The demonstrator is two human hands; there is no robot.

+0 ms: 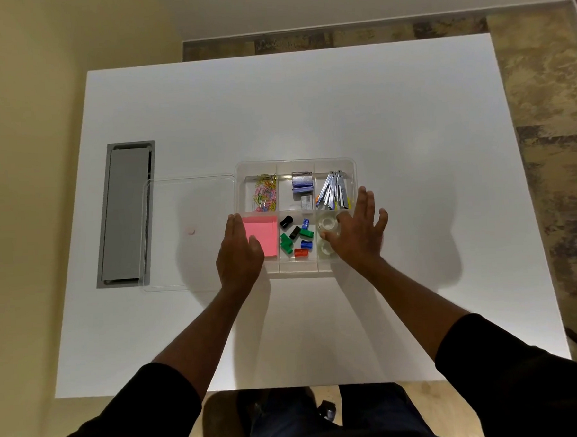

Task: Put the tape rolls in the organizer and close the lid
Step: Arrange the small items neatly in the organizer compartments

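A clear plastic organizer [294,164] with several compartments stands in the middle of the white table. Two clear tape rolls [327,225] lie in its near right compartment, the nearer one partly hidden by my thumb. My right hand [359,229] hovers over that corner with fingers spread, holding nothing. My left hand [238,251] rests open at the organizer's near left edge, covering part of the pink sticky notes [264,231]. The clear lid [187,230] lies flat on the table to the left of the organizer.
Other compartments hold coloured paper clips [265,194], staple boxes [302,184], metal staple removers [334,191] and small coloured sharpeners [298,239]. A grey cable hatch [124,213] is set into the table at the left, under the lid's edge. A small pink dot [191,230] shows through the lid.
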